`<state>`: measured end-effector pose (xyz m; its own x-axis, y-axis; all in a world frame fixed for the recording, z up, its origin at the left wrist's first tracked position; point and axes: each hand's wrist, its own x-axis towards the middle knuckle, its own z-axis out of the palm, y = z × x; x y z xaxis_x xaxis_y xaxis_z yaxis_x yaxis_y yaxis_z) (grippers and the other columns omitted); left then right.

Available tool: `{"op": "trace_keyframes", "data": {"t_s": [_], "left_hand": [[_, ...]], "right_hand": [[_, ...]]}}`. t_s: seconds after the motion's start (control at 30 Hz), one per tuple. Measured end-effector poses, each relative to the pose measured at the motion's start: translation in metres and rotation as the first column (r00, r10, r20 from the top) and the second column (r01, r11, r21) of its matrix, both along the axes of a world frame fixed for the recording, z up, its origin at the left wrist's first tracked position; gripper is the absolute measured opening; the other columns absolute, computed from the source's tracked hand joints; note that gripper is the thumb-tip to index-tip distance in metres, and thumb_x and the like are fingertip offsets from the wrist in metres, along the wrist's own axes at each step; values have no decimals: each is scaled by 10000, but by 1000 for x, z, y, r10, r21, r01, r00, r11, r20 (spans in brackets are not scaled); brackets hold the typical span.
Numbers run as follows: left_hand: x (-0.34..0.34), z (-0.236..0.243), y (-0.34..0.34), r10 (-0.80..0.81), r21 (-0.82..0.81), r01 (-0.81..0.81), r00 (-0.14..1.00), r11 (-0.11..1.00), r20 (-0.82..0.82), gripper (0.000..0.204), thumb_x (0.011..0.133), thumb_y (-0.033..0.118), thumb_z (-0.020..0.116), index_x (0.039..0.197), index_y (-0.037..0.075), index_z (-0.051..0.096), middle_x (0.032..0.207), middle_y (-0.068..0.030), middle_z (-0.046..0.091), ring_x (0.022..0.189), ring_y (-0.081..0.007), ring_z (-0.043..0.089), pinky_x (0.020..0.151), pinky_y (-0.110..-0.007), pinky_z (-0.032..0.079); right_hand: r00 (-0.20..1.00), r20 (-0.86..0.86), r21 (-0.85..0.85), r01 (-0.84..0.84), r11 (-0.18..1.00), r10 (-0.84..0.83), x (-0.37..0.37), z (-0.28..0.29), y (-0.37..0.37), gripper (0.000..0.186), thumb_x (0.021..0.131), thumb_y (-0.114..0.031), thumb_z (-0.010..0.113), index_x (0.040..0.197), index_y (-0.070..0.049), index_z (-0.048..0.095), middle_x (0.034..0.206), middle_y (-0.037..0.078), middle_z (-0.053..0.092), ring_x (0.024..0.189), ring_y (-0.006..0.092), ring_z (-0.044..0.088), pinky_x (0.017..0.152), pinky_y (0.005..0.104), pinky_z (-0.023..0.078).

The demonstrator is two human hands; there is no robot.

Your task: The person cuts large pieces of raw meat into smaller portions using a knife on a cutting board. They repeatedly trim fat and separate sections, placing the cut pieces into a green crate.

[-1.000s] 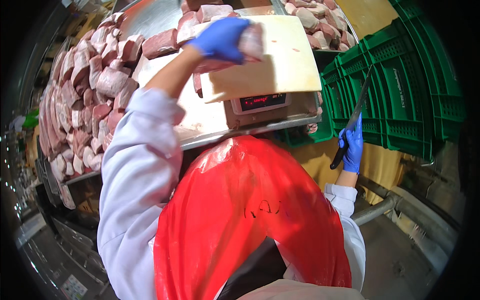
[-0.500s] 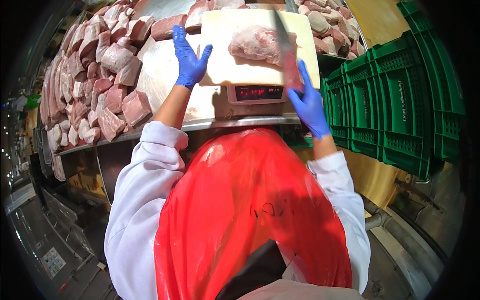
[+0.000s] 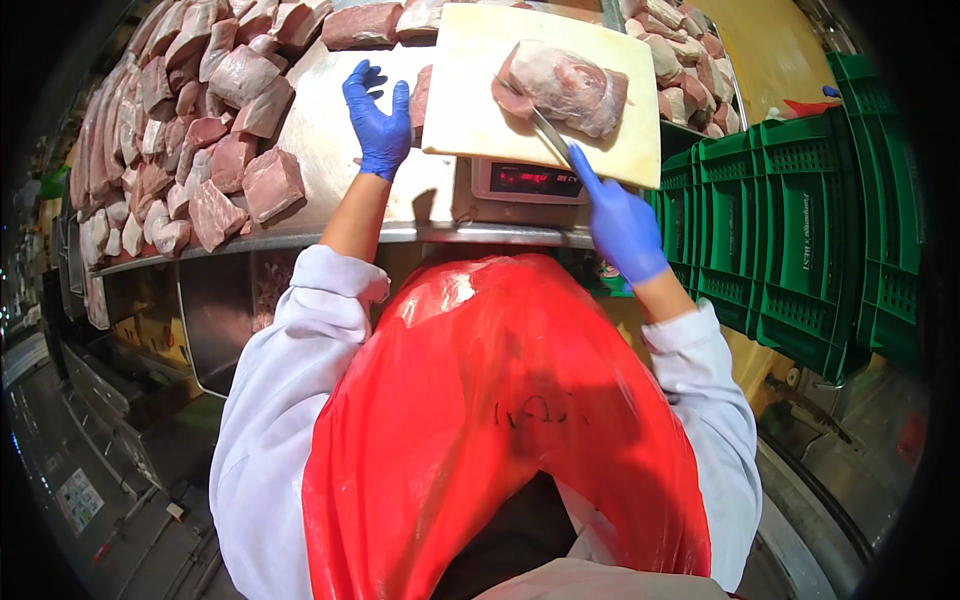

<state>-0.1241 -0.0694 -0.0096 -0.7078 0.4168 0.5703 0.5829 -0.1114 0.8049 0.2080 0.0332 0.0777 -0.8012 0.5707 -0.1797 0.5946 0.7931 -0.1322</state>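
Pointing the knife (image 3: 552, 135) up and leftward, the right hand (image 3: 628, 228) sat at the near edge of the board (image 3: 465, 105), head view; fingers wrapped on the handle, forefinger stretched forward along it. Tip lay at the meat's near-left edge; touching or just above, could not tell. Meat (image 3: 585, 85) was on the board, right of its middle. Left hand (image 3: 382, 128) was loosely spread, fingers part-curled, holding nothing, over the table (image 3: 325, 115) left of the board. Judged the meat weighty, soft, slick where it shone, hardly fragile; best hold seemed a broad palm over the thick far side, clear of the blade. Its long axis ran crosswise, slanting from upper left to lower right, with a pinkish flap at the left end.
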Motion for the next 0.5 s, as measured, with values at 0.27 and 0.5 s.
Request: {"op": "trace_keyframes", "data": {"t_s": [0.27,0.5], "left_hand": [[76,20,48,-322,-460,96,837,882,-443,299,752,218,772,988,92,638,859,-131,614,777,-317,626,702,-415,522],[49,-5,50,-385,-404,256,880,878,-278,90,766,65,663,823,65,594,778,-136,588,750,-338,606,692,-446,504]], "right_hand": [[913,-362,-187,128,974,-190,65,14,-4,781,875,-26,571,1568,-249,290,855,217,649,645,397,634,606,470,507],[893,-419,-62,150,987,-163,-92,-8,-14,737,890,-73,537,1565,-236,289,927,216,686,733,386,679,669,481,548]]}}
